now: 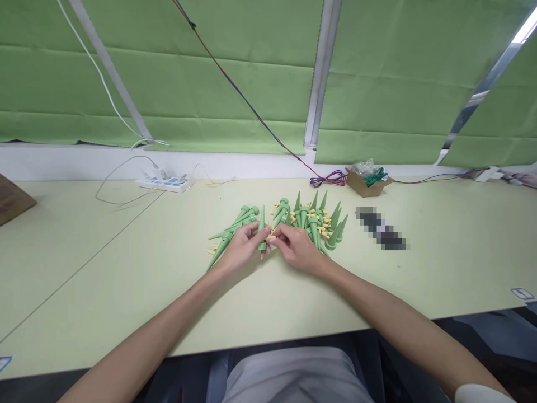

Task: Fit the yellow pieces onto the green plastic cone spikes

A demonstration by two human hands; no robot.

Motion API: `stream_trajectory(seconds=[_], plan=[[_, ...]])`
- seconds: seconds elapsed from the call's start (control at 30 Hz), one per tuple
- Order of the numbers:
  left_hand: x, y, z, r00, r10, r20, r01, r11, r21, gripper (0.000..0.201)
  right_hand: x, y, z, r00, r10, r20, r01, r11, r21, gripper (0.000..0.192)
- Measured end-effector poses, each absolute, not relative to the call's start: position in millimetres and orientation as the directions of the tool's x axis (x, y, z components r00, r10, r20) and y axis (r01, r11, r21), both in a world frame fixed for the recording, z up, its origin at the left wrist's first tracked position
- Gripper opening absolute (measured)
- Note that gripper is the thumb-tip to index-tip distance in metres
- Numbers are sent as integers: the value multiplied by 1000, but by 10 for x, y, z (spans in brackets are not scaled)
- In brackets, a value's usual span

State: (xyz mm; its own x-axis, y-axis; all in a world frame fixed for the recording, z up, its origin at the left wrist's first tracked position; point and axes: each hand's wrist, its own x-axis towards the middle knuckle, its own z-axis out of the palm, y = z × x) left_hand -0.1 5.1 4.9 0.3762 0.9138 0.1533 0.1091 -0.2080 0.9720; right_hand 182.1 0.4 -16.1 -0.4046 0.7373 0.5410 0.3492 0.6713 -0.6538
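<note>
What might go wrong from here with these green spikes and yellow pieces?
The small yellow piece pinched in the right hand might slip and get lost among the loose yellow pieces. The right hand sits close against the green spikes, so a sideways move could scatter them. The green spike in the left hand might twist if gripped loosely.

Lt-grey shirt [296, 378] worn, w/ soft creases seen at front, pale R sleeve [480, 393] partly seen, R forearm [390, 316] & L forearm [168, 330] uncovered, small spot seen on latter, L hand [243, 245] & R hand [298, 249] bare
</note>
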Motion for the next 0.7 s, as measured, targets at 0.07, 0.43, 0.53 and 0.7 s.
stream_trajectory(seconds=[0.07,0.43,0.53,0.7], plan=[[-5,48,53,386,909,155,104,-210,972,35,1823,8,-162,-401,729,554,344,681,-647,20],[24,46,17,388,904,181,33,-210,977,39,1807,12,-201,-340,735,587,384,678,-626,27],[50,26,15,386,911,145,-5,-155,988,38,1794,2,-203,-337,719,607,374,694,-615,29],[69,17,-23,371,926,74,-58,-56,997,40,1763,-26,-224,-351,694,629,328,720,-612,30]])
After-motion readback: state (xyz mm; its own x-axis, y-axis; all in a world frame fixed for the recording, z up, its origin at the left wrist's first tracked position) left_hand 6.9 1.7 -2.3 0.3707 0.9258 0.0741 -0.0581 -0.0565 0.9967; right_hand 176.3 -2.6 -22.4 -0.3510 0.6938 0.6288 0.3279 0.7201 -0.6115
